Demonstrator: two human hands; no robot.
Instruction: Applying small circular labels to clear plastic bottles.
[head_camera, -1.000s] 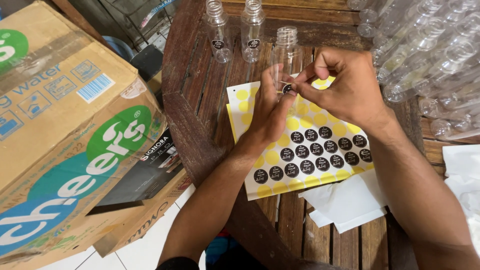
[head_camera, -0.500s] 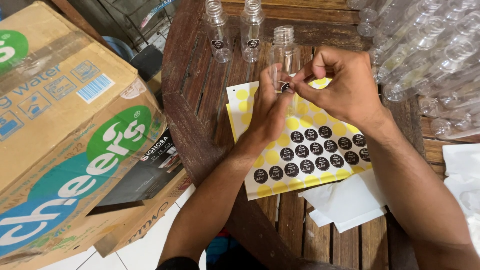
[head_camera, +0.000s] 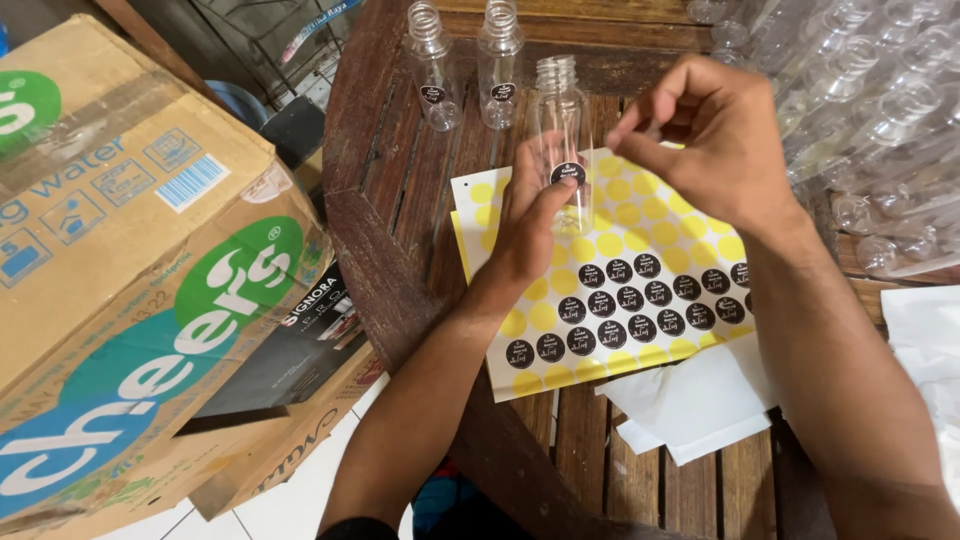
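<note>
My left hand (head_camera: 528, 222) holds a small clear plastic bottle (head_camera: 560, 120) upright over the table, thumb beside a round black sticker (head_camera: 568, 174) on its front. My right hand (head_camera: 705, 140) hovers just right of the bottle, fingers loosely curled and apart, holding nothing I can see. Beneath both hands lies a yellow-dotted sticker sheet (head_camera: 620, 285) with several round black stickers left on it. Two more clear bottles (head_camera: 435, 65) (head_camera: 498, 60) with black stickers stand at the back of the round wooden table (head_camera: 385, 200).
Several empty clear bottles (head_camera: 880, 110) are piled at the right. White paper sheets (head_camera: 690, 400) lie under the sticker sheet's near corner. Large cardboard boxes (head_camera: 130, 280) stand on the left, close to the table edge, above a white tiled floor (head_camera: 290, 510).
My right hand has lifted off the bottle and drawn back to the right; the black sticker now sits on the bottle front. My left hand still holds the bottle.
</note>
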